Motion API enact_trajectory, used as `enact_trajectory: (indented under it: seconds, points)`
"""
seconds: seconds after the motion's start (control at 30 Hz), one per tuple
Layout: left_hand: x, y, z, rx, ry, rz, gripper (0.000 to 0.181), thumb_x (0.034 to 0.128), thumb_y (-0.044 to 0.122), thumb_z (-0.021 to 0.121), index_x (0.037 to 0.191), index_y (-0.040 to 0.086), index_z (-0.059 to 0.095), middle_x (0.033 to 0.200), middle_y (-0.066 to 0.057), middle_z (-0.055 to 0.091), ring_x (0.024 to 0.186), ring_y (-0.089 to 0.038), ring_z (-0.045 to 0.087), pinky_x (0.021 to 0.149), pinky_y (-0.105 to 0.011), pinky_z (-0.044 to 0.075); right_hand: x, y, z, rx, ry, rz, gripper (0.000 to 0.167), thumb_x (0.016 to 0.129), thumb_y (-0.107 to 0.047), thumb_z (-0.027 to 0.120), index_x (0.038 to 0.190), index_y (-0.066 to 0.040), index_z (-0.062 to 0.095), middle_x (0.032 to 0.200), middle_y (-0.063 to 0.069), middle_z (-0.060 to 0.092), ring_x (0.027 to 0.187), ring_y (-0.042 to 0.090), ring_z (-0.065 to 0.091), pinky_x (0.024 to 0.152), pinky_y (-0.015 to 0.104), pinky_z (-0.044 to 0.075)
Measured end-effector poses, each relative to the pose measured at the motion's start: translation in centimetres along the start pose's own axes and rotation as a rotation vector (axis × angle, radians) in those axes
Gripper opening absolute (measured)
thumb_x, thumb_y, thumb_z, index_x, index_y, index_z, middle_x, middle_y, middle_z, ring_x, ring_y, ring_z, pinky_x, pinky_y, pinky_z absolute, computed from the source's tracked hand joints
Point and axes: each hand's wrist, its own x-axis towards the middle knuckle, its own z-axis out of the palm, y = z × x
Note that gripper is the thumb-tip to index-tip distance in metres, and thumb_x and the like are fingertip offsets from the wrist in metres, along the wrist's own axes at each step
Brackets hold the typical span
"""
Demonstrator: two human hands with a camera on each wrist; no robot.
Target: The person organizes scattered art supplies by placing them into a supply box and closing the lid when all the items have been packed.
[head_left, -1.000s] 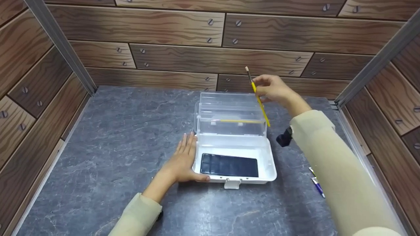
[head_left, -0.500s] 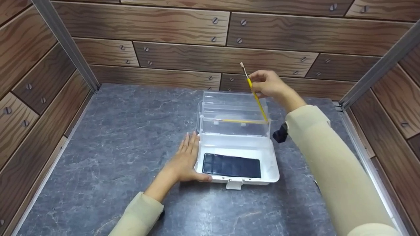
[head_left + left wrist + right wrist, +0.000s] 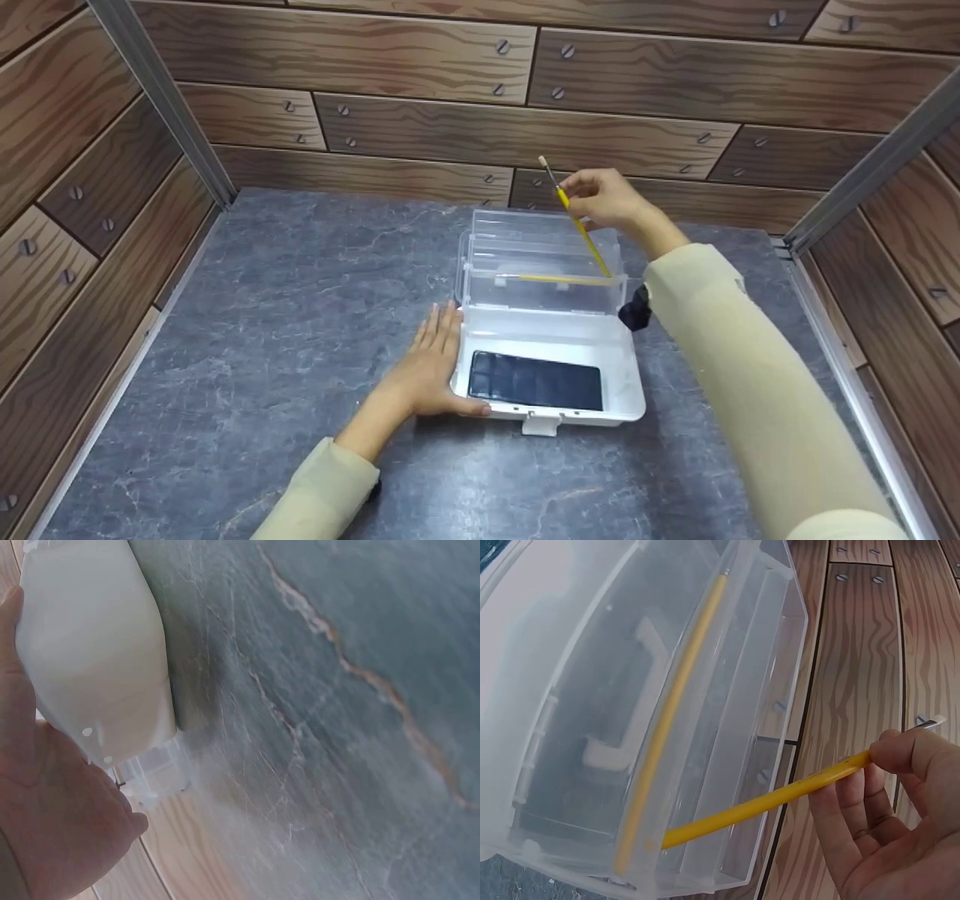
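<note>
My right hand [image 3: 607, 201] pinches a yellow-handled paintbrush [image 3: 581, 225] near its metal collar, bristles up and left. The handle's lower end reaches the raised clear lid [image 3: 525, 296] of a white plastic box [image 3: 626, 375]. In the right wrist view, that handle end [image 3: 727, 816] meets a compartment of the lid, where a second yellow paintbrush [image 3: 676, 697] lies lengthwise. My left hand [image 3: 427, 371] rests along the box's left side, fingers straight, thumb over the front rim. A black rectangular slab like a phone [image 3: 536, 381] lies inside the box.
The box stands on a dark grey marbled table [image 3: 300, 315]. Wood-patterned panels [image 3: 420, 124] wall the back and both sides, with metal posts [image 3: 161, 105] at the corners. A white latch [image 3: 541, 424] hangs open at the box's front.
My right hand has moved slightly left and, over the last half second, a little lower, bringing the held paintbrush's handle end to the lid. The left hand keeps its place on the box.
</note>
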Motion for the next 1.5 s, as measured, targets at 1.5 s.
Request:
enact_trajectory:
  seconds: [1.5]
  points:
    - [0.1, 0.0, -0.1, 0.033, -0.001, -0.009, 0.152, 0.0583, 0.09, 0.065, 0.158, 0.0, -0.005, 0.165, -0.02, -0.013, 0.152, -0.041, -0.009, 0.125, -0.049, 0.001, 0.7, -0.9, 4.0, -0.503, -0.402, -0.178, 0.032, 0.089, -0.002, 0.061, 0.115, -0.015, 0.074, 0.101, 0.007, 0.068, 0.086, 0.02, 0.062, 0.065, 0.028, 0.05]
